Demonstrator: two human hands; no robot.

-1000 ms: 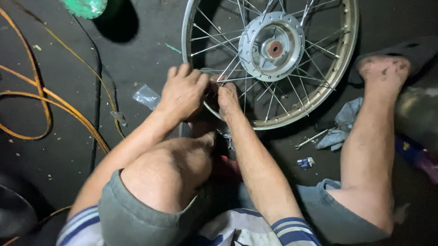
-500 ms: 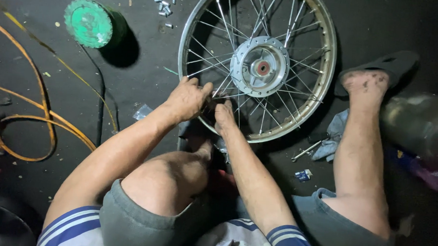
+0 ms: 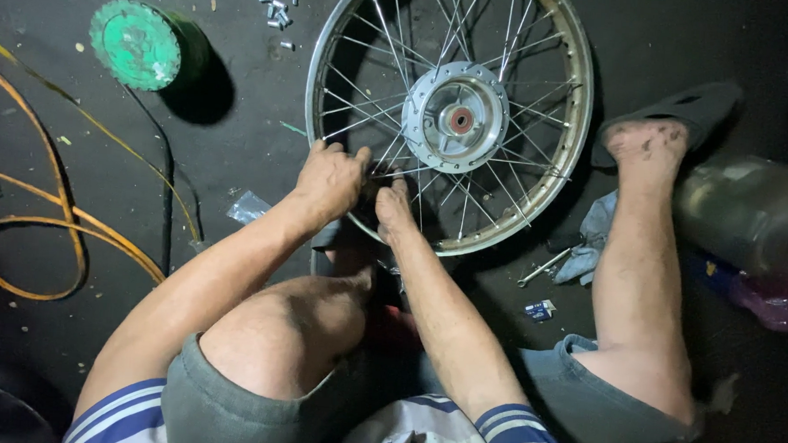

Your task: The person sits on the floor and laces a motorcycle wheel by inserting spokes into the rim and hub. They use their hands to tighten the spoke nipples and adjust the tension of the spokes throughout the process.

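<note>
While orange hose (image 3: pixel 53 224) loops at far left, one round green can (image 3: pixel 140 44) stands upright on dark floor (image 3: pixel 240 91). Small metal nipples (image 3: pixel 277 6), about eight, scattered beyond. Left hand (image 3: pixel 329 181) clenched over near rim of one shiny spoked wheel (image 3: pixel 449 118). Right hand (image 3: pixel 393 208) pinches spoke there. One grey rag (image 3: pixel 593 239), one slim wrench (image 3: pixel 544 266) beside.

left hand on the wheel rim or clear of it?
Touching. The head view shows the left hand lying over the near edge of the spoked wheel, fingers across the rim with no gap visible.
</note>
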